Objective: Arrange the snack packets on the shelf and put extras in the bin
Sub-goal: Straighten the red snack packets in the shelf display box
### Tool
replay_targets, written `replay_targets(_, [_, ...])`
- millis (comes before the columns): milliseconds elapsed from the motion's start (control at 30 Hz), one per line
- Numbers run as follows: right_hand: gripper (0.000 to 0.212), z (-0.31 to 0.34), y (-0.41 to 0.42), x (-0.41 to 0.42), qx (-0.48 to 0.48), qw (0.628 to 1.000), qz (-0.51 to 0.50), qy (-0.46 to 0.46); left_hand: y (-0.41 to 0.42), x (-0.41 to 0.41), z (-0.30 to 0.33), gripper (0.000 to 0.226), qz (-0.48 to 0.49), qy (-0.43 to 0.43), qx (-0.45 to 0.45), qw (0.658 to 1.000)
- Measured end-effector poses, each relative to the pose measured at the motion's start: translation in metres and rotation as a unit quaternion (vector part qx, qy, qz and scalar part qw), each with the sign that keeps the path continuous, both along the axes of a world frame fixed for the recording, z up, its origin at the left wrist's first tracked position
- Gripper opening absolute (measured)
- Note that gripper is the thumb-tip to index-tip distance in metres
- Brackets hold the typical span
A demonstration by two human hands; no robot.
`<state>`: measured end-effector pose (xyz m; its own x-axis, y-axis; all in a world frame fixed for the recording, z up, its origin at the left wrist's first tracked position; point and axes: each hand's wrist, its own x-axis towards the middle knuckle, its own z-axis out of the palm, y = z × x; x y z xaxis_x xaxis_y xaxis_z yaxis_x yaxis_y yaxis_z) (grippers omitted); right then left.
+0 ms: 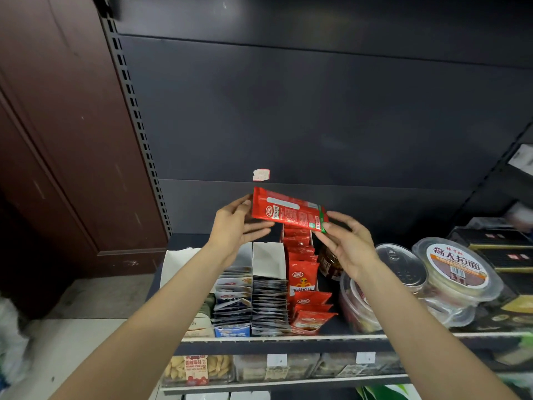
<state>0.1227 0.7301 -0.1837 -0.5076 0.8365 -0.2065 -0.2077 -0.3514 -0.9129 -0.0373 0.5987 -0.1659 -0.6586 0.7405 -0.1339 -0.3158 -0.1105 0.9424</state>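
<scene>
Both forearms reach up from the bottom of my view toward a dark metal shelf (340, 337) with a pale front rail. Behind it stands a dark back panel (317, 111) bearing a torn white sticker (261, 174), with a slotted upright (135, 122) at the left and a brown wooden door (57, 140) beyond that. I see grey floor past the shelf's left edge.

Above the shelf the space in front of the panel is open. My left hand (235, 226) pinches the left end of a red snack packet (288, 209), thumb beneath and fingers curled round it. My right hand (347, 241) pinches the right end, by its green strip. I hold the packet lengthwise, tilted slightly down to the right, in the air over the back of the shelf. It is glossy red with a white oval logo and fine print.

Beneath it a row of red packets (302, 284) runs front to back, beside rows of grey and white sachets (269, 304) in open cartons. Toward the right edge sit clear tubs (450, 272) with printed lids.
</scene>
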Motion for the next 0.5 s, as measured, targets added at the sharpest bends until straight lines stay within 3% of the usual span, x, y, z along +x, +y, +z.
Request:
replay_targets(67, [0.036, 0.0, -0.003, 0.002, 0.051, 0.999, 0.003, -0.008, -0.003, 0.002, 0.001, 0.029, -0.025, 0.043, -0.005, 0.999])
replay_targets(200, [0.055, 0.0, -0.004, 0.009, 0.194, 0.977, 0.006, -0.091, -0.007, -0.002, -0.003, 0.038, -0.023, 0.23, -0.031, 0.973])
replay_targets(333, [0.024, 0.006, -0.01, 0.014, 0.288, 0.944, 0.008, -0.158, -0.012, -0.011, -0.006, 0.023, -0.025, 0.305, -0.055, 0.951])
replay_targets(500, [0.016, 0.007, -0.014, 0.017, 0.302, 0.939, 0.018, -0.165, -0.016, -0.014, -0.012, 0.014, -0.024, 0.272, -0.053, 0.961])
